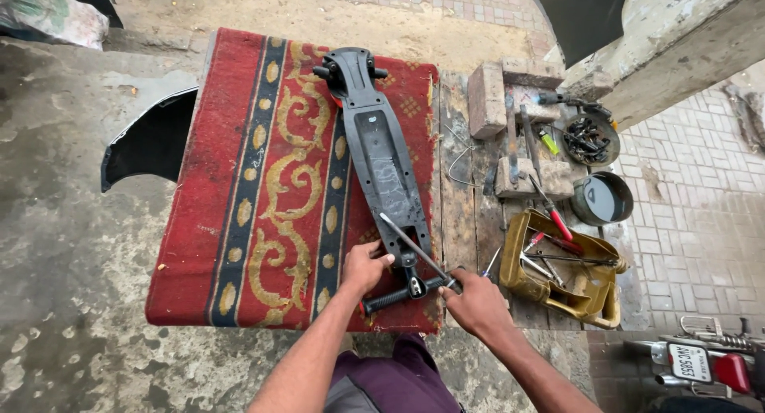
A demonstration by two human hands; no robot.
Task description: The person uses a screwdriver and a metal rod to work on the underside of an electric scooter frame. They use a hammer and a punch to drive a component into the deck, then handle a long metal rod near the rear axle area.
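A long black plastic panel (382, 154) lies flat on a red rug with gold swirls (263, 182), and the rug covers a low wooden table (458, 198). The rug looks like it is there so the panel has something soft under it. The panel runs away from the person, with its wide end at the far side and its narrow end close to them.

The left hand (365, 267) presses down on the near end of the panel, fingers curled over its edge, so it does not slide. The right hand (476, 301) is closed tight around the handle of a T-shaped wrench (414, 266). The wrench's thin metal bar leans up and away over the panel, and its black cross handle (394, 297) lies across the near end between the two hands.

Just to the right, a yellow cut-open can (594, 289) holds more tools, close enough to grab. Past it sit some bricks (488, 98), a small round pot of dark liquid (603, 198) and a dish of small metal bits (590, 138). A curved black piece (147, 142) sticks out from under the rug on the left. A motorbike's red tail light (731, 371) shows at the bottom right.
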